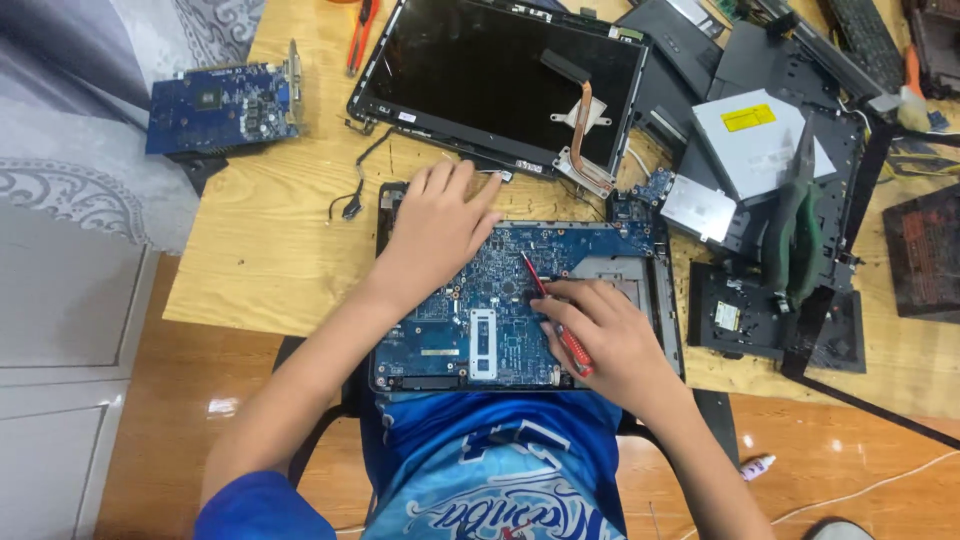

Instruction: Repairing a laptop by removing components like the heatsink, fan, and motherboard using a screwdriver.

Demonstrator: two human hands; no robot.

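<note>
So the laptop base shell (668, 300) is basically my tray here, sitting half off the near edge of the wooden table (260, 250) and over my lap. Inside it is the blue motherboard (500, 310), filling nearly the whole shell, with a bare grey metal patch on the right side where nothing blue covers it.

My left hand (435, 225) is flat on the top left corner of the board, fingers spread and pointing away from me, palm down, not gripping anything, just pressing on it. My right hand (600, 335) is curled around a red-handled screwdriver (555, 320), and the thin tip points up and left, touching down about mid-board. Wrist is angled in from the lower right.

Other stuff around: the screen panel (500, 75) lies flat behind the base, with a copper heatpipe piece (585, 130) resting on it. A blue graphics card (225, 100) sits at the far left corner of the table. Right of the base is a pile of black plastic parts with a silver optical drive (750, 135) on top and green-handled pliers (795, 235) leaning across. Red-handled cutters (362, 35) up top
</note>
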